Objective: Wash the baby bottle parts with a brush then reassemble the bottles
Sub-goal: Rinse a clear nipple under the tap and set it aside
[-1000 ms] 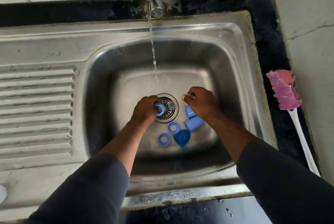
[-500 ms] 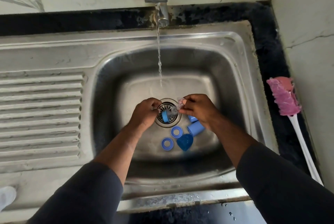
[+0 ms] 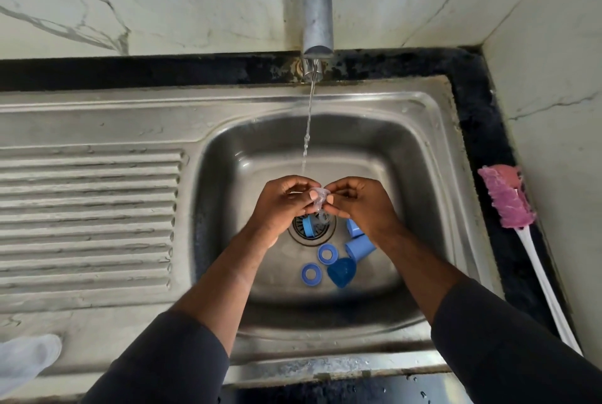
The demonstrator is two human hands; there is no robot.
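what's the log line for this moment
left hand, right hand: pinch teat | tap: running | brush: idle, right counter | blue parts: in sink

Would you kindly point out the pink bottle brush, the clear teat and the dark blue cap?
pink bottle brush (image 3: 503,198): head view, its bristle head.
clear teat (image 3: 319,197): head view, its translucent middle.
dark blue cap (image 3: 341,272): head view, its middle.
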